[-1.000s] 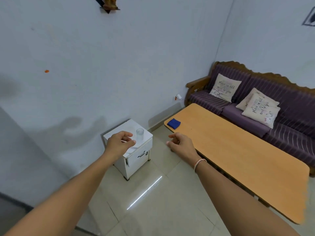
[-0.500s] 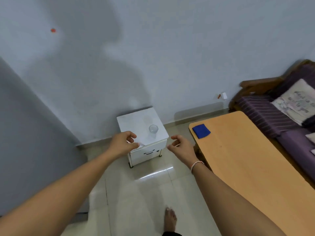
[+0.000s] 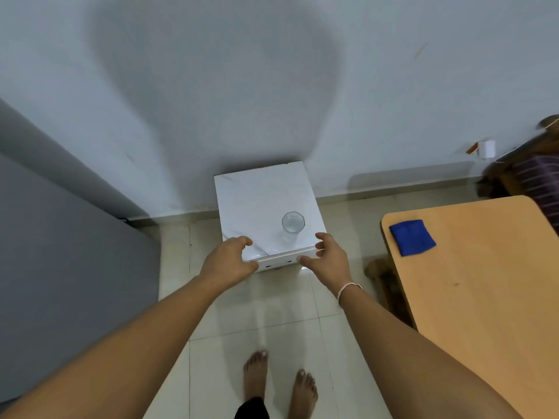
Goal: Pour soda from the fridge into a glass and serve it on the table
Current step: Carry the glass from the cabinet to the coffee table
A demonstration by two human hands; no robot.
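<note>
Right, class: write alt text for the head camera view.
Two bare hands, left hand and right hand, reach toward a clear glass on a small white cabinet. A blue cloth lies on the wooden table at right.

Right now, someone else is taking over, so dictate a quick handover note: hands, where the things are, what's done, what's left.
Left hand: loosely curled at the near left corner of the white cabinet, holding nothing; cannot tell if it touches.
Right hand: open at the near right corner, holding nothing.
Glass: upright on the cabinet top, near the right hand; looks empty.
Table: to the right, with a blue cloth on its corner.
Done: nothing visible. No soda or fridge in view.
Left: fetch soda, pour, serve the glass on the table.
</note>
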